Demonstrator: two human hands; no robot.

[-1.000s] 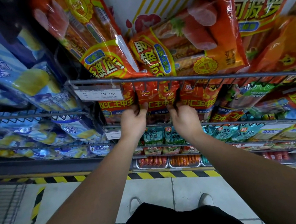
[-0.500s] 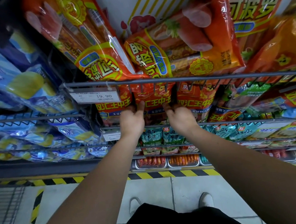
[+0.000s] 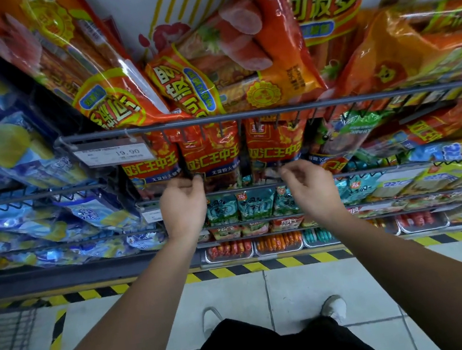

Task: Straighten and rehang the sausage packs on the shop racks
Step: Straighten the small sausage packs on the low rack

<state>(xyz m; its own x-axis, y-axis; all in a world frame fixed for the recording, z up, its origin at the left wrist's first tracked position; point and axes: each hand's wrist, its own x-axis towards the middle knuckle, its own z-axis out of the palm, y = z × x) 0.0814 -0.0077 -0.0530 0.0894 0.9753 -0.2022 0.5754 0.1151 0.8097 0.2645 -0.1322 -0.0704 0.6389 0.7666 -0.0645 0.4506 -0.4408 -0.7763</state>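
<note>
The left hand [image 3: 184, 208] pinches the lower edge of the middle red sausage pack [image 3: 210, 155], while the right hand [image 3: 311, 189] curls under the right red pack [image 3: 274, 144]; I cannot tell whether it grips. A hard downward tug could tear a hang hole or pull a pack off the wire rack [image 3: 332, 102], where 3 hang beside a 19.90 price tag [image 3: 114, 154]. Below lie pale floor tiles [image 3: 229, 295] edged with striped tape [image 3: 267, 265].
</note>
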